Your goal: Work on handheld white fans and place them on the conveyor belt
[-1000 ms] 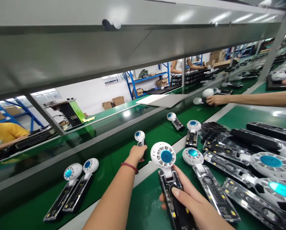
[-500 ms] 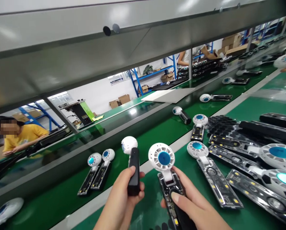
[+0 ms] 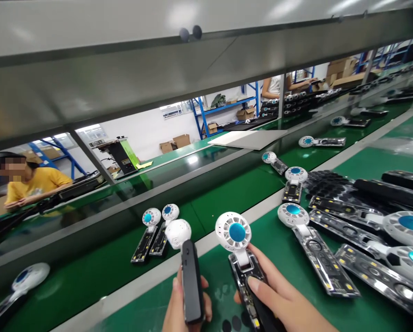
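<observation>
My left hand [image 3: 174,304] is wrapped round a handheld fan [image 3: 192,288], its black back turned towards me and its white round head [image 3: 179,233] at the top. Close beside it, my right hand [image 3: 282,295] grips a second handheld fan [image 3: 240,272] by its clear body, where a circuit board shows. My thumb presses on the middle of that body. The second fan's white vented head [image 3: 223,231] has a blue centre and faces me. Both fans are held up over the green worktop [image 3: 137,309].
Several like fans [image 3: 320,258] lie on the right of the worktop, by a black dimpled tray [image 3: 326,182]. More fans [image 3: 144,242] rest on the green conveyor belt [image 3: 206,210]. Overhead runs a metal beam [image 3: 123,87]. A person in a yellow top [image 3: 42,184] sits across the line.
My left hand has come down and nearer with its fan, which now shows more of its black back. Fans on the belt have shifted rightward. The right hand keeps its hold almost unmoved.
</observation>
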A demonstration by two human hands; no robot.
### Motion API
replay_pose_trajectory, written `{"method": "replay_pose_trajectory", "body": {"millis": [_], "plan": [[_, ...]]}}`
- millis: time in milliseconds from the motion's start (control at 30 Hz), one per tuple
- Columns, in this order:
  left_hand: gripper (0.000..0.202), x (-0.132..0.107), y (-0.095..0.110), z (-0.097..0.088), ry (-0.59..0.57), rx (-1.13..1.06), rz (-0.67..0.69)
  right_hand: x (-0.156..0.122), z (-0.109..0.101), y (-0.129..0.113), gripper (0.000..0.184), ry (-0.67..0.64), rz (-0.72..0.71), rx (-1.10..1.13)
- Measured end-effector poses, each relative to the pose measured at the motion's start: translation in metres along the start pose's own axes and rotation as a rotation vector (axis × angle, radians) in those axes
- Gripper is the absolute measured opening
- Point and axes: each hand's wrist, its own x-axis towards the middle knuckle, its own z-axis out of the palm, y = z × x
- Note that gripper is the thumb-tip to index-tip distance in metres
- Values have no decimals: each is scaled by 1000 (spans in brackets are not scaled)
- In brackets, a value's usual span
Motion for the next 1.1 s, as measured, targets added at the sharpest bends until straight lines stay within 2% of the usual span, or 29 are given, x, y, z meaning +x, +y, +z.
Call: {"method": "replay_pose_trajectory", "body": {"millis": [100, 267, 400, 500, 567, 667, 733, 800, 833, 900, 1000, 1100], "plan": [[58, 10, -8, 7, 20, -91, 2, 5, -3, 4, 74, 48, -54, -103], [78, 15, -17, 10, -14, -135, -52, 15, -7, 3, 65, 72, 69, 43], [92, 16, -23, 6, -23, -111, -76, 28, -4, 1, 53, 148, -24, 19], [99, 19, -26, 4, -1, -59, -97, 46, -4, -5, 52, 192, -92, -133], [100, 20, -26, 3, 7, 10, -93, 67, -5, -18, 54, 223, -120, -276], [90, 19, -25, 2, -1, 105, -95, 115, -9, -56, 55, 256, -155, -428], [85, 17, -23, 4, -21, 64, -116, 143, -10, -84, 51, 310, -204, -523], [84, 14, -20, 6, -32, -29, -111, 153, -10, -100, 44, 328, -257, -653], [83, 13, -19, 7, -36, -57, -91, 149, -9, -101, 40, 301, -276, -728], [76, 11, -17, 8, -37, -50, -41, 122, -8, -87, 30, 179, -288, -886], [53, 10, -16, 9, -43, -32, -50, 62, -7, -44, 20, -36, -231, -1093], [41, 13, -15, 14, -56, -99, -117, 19, -10, -7, 30, -183, -170, -1319]]}}
